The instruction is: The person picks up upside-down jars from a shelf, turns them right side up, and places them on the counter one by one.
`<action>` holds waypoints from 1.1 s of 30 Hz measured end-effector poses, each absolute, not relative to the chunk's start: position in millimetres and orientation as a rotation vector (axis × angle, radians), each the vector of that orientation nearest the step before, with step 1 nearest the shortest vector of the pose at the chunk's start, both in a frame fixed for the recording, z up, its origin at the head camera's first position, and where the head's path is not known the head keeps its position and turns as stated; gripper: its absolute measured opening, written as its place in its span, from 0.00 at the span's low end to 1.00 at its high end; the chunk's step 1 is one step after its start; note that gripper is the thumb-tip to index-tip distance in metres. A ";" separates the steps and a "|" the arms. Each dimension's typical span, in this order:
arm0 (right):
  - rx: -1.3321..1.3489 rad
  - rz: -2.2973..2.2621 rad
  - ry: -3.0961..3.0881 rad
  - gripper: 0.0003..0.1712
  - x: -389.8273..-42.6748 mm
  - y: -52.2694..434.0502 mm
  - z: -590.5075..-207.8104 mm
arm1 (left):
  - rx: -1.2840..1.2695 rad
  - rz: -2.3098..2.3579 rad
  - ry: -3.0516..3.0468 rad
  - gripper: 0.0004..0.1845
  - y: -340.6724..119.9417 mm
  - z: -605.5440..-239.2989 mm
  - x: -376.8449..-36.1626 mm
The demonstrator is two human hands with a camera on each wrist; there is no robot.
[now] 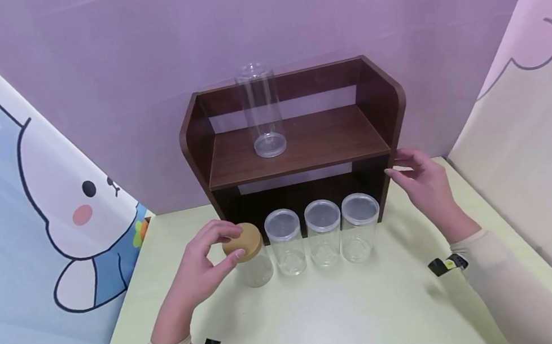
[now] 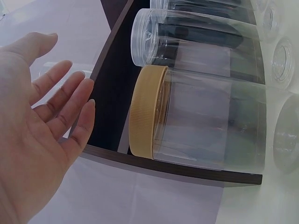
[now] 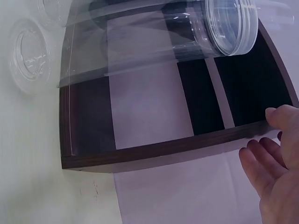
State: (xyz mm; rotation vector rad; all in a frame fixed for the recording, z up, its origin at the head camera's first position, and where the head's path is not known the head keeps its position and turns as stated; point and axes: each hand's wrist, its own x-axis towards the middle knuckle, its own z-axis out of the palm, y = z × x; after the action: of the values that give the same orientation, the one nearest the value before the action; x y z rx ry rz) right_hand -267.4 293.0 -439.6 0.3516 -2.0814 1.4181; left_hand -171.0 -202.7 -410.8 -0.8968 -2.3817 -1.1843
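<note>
- Clear plastic all round: in the head view four jars stand in a row on the pale green table (image 1: 323, 314), right at the foot of the dark wooden shelf (image 1: 298, 141). The leftmost is the tan-lidded jar (image 1: 251, 254); the other three clear-lidded jars (image 1: 324, 232) sit beside it, and a tall open clear jar (image 1: 261, 111) stands on the upper shelf board. The left hand (image 1: 205, 265) hovers at the tan lid, thumb and forefinger curved on either side of it. I can't tell from here if they touch. The right hand (image 1: 423, 189) is spread loose by the shelf's right side panel, holding nothing.
- Left wrist view: the left hand (image 2: 42, 116) is flat and wide open, fingers (image 2: 70, 93) straight, with a clear gap to the ribbed tan lid (image 2: 147, 109). So no grip at all.
- Right wrist view: right hand (image 3: 275, 163) relaxed, fingertips just at the shelf edge (image 3: 163, 151), empty.
- The jar looks empty, so I'd guess light and stiff, with smooth, slippery walls. The ribbed lid rim seems the best place to grab.
</note>
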 end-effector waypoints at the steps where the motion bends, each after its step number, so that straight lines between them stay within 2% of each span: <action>1: 0.344 1.417 -2.081 0.22 -267.4 292.5 -439.7 | -0.901 -1.184 -2.379 0.18 -202.7 -410.9 -170.9; 19: 0.177 1.410 -2.061 0.14 -269.0 283.3 -444.8 | -0.878 -1.195 -2.398 0.16 -203.9 -411.0 -170.6; 33: 0.154 1.434 -2.060 0.14 -267.5 283.5 -444.2 | -0.852 -1.248 -2.448 0.16 -197.8 -398.7 -180.8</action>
State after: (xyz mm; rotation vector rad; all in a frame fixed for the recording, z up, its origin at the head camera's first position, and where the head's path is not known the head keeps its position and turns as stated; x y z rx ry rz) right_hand -267.5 283.5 -444.2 0.1539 -2.0602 1.4338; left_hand -180.8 -197.8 -398.7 -0.8518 -2.4478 -1.2476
